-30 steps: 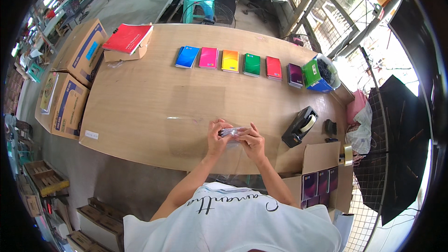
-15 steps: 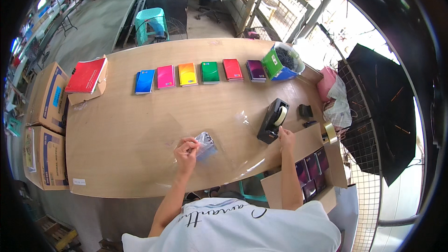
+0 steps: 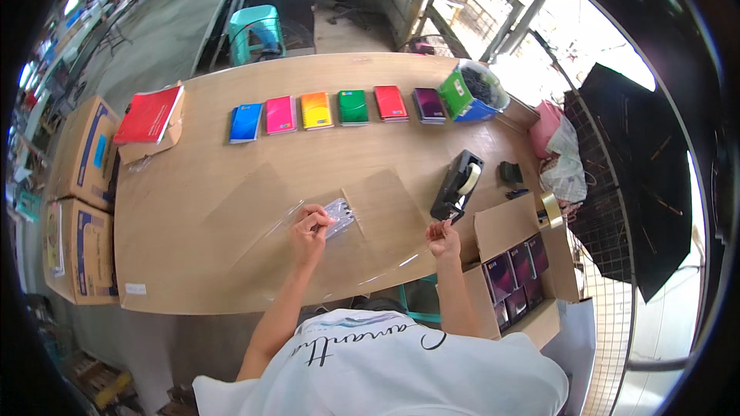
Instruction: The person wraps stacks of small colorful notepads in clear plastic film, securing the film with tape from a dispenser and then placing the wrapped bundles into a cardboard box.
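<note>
My left hand (image 3: pixel 311 233) is closed in a pinch on the clear plastic wrap around a small spiral notebook (image 3: pixel 339 218), which lies on the table near its front edge. A clear plastic sheet (image 3: pixel 381 194) spreads out under and beside it. My right hand (image 3: pixel 443 239) is pinched at the near end of a black tape dispenser (image 3: pixel 456 185), fingertips close to its cutting edge. A piece of clear tape seems to be between those fingers, though it shows only faintly. A pale roll of tape (image 3: pixel 469 179) sits in the dispenser.
Small notebooks stand in a row, from a blue one (image 3: pixel 245 122) to a purple one (image 3: pixel 428 105), beside a green-and-blue container (image 3: pixel 462 100). At right an open carton (image 3: pixel 505 223) holds purple packs. Red booklets (image 3: pixel 148 115) and stacked cartons (image 3: pixel 94 250) are at left.
My right hand has drawn left and toward me, from beside the dispenser to its near end. My left hand keeps its pinch on the wrapped notebook. The whole view has shifted slightly.
</note>
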Demonstrator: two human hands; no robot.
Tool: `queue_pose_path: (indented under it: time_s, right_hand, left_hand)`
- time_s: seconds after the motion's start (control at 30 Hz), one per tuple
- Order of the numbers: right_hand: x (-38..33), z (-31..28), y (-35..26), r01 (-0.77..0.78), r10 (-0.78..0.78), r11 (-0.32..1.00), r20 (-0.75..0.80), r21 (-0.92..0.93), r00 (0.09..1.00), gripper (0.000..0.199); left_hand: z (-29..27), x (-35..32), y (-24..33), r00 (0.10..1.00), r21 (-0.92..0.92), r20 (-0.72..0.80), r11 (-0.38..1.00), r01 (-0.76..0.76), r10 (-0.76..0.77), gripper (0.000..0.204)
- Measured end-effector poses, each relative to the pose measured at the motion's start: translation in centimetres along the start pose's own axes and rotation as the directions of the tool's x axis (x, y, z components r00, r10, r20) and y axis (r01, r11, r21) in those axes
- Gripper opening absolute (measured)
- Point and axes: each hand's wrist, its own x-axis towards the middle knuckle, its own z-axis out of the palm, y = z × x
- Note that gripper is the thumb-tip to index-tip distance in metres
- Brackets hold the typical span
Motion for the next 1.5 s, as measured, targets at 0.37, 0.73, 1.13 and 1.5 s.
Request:
queue_pose_path:
  time_s: [0.37,0.73,1.13,1.5]
  right_hand:
    - [-14.1,14.1,9.1,0.619,0.093,0.438,0.717,-0.652,0.69,0.023]
    - [-13.9,12.9,10.8,0.653,0.034,0.061,0.655,-0.755,0.755,0.024]
    - [-6.0,5.8,16.1,0.898,-0.219,-0.21,0.914,-0.387,0.342,0.024]
    - [-5.4,7.5,11.8,-0.028,0.569,0.529,0.33,-0.848,0.753,0.023]
  left_hand:
    - [-0.3,-0.2,-1.9,0.998,0.003,0.037,0.999,-0.051,0.05,0.021]
    - [-2.7,-0.3,0.8,0.937,0.136,0.3,0.964,-0.229,0.18,0.044]
    - [-4.1,1.6,0.0,0.907,0.118,0.418,0.986,-0.115,0.056,0.09]
    - [-3.4,-8.8,-4.1,0.948,0.288,0.259,0.922,-0.26,0.186,0.078]
